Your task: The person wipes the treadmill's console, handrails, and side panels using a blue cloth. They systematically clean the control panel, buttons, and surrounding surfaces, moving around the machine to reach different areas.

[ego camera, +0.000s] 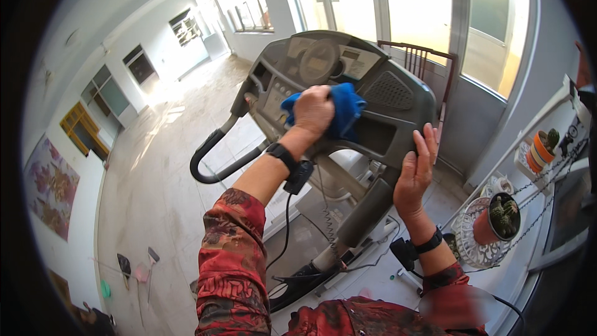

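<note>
My left hand presses a blue cloth against the console of a treadmill, over the panel below its round display. Part of that panel is hidden by the hand and cloth. Against the console's right edge rests my right hand, fingers extended and holding nothing. A black padded handlebar curves out at the left of the console. Another padded handle slopes down beneath the right side. A coiled cord hangs below the console, above the treadmill's base.
At right, potted cacti stand on a white hanging shelf with chains. A brown chair is behind the console, near glazed doors. Brooms and a dustpan lie on the tiled floor at left.
</note>
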`<action>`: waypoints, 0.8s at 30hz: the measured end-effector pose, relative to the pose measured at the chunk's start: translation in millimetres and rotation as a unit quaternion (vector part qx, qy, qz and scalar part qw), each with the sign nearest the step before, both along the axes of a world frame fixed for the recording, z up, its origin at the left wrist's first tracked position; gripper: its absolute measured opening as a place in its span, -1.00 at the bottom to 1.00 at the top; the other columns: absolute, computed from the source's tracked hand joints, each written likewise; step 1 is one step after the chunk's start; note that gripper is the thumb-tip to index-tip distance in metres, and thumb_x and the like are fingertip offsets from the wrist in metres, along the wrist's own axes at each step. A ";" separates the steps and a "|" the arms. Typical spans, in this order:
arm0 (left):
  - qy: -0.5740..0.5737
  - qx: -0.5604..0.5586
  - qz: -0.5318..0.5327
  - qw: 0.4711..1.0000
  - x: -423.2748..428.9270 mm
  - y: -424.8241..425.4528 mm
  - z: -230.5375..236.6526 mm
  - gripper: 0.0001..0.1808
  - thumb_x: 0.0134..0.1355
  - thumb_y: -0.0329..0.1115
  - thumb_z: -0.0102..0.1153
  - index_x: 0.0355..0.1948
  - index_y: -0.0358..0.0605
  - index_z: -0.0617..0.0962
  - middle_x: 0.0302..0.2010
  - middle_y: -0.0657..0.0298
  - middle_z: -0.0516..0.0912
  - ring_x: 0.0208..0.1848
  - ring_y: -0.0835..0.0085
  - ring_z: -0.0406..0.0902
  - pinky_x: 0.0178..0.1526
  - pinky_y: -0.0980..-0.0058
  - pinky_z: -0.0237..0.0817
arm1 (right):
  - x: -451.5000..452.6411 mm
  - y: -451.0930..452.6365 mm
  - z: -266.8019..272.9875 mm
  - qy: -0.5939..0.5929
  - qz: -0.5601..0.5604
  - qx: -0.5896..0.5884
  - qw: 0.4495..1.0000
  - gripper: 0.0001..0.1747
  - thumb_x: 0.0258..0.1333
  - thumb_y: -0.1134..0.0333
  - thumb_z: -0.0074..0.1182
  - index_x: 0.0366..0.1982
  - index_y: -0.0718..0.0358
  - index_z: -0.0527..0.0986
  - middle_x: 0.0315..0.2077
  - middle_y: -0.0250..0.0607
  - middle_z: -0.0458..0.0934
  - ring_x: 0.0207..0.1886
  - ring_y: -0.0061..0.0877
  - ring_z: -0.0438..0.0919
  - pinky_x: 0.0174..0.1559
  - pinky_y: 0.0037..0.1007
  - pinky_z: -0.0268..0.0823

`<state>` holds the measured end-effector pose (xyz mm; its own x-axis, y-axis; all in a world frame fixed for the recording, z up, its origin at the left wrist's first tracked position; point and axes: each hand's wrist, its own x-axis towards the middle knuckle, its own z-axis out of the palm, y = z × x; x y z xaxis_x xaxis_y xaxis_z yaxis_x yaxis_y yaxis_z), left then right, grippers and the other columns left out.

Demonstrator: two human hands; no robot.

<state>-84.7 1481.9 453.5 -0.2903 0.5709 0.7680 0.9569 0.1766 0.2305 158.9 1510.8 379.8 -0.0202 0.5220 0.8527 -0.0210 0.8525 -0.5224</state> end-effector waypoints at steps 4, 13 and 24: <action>0.017 0.012 -0.137 0.990 26.7 13.1 -2.2 -0.85 0.10 -0.34 0.04 -0.50 -0.15 0.58 -0.40 0.06 0.62 -0.25 0.04 0.57 -0.17 0.15 0.39 | -0.8 -2.7 0.9 -0.023 -0.014 -0.007 1.000 -0.57 0.25 0.56 -0.24 0.13 0.37 0.42 0.33 -0.05 0.23 0.45 -0.21 0.08 0.42 -0.25 -0.12; 0.037 -0.001 -0.184 0.982 -15.6 12.5 -8.9 -0.85 0.15 -0.35 0.10 -0.41 -0.20 0.62 -0.34 0.07 0.61 -0.20 0.03 0.53 -0.08 0.17 0.36 | 1.5 -2.9 -0.8 -0.041 -0.033 -0.008 0.999 -0.57 0.26 0.54 -0.24 0.13 0.35 0.43 0.34 -0.06 0.21 0.45 -0.22 0.09 0.43 -0.26 -0.12; 0.077 0.062 -0.306 0.947 -7.2 65.0 17.3 -0.87 0.13 -0.40 0.11 -0.41 -0.23 0.64 -0.31 0.11 0.64 -0.21 0.13 0.57 -0.03 0.24 0.38 | 1.8 -0.1 3.4 -0.041 -0.031 -0.017 0.999 -0.59 0.27 0.54 -0.24 0.11 0.39 0.42 0.30 -0.01 0.26 0.43 -0.19 0.13 0.40 -0.26 -0.07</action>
<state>-91.8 1546.9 470.8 0.1867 0.4994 0.8460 0.8949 -0.4417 0.0633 160.7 1510.7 383.2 -0.0560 0.5526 0.8315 0.0754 0.8328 -0.5484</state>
